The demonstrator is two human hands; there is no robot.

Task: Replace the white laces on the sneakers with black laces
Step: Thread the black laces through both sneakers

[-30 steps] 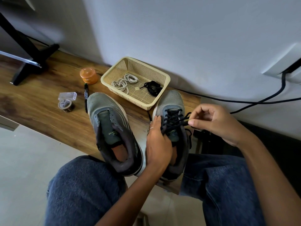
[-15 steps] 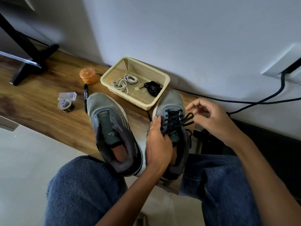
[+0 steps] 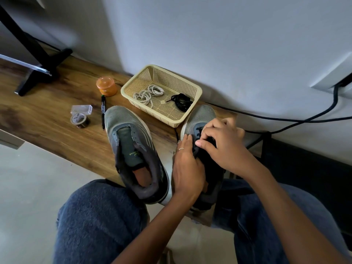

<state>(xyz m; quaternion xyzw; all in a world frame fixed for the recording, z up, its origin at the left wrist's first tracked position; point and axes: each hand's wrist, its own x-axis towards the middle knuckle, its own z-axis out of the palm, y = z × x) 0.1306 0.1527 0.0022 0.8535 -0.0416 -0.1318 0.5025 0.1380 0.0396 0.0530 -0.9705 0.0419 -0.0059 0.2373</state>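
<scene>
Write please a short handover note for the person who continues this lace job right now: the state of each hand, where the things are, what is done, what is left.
Left hand: rests on the right sneaker, steadying it; grip hidden.
Right hand: curled over its eyelets, working the black lace; the pinch itself is hidden.
Left sneaker: on the wooden bench, no lace at all.
Basket: holds the removed white laces and one bundled black lace.
Done: white laces out of both sneakers; right one partly laced in black.
Left: finish the right sneaker, then lace the left with the bundled lace.
</scene>
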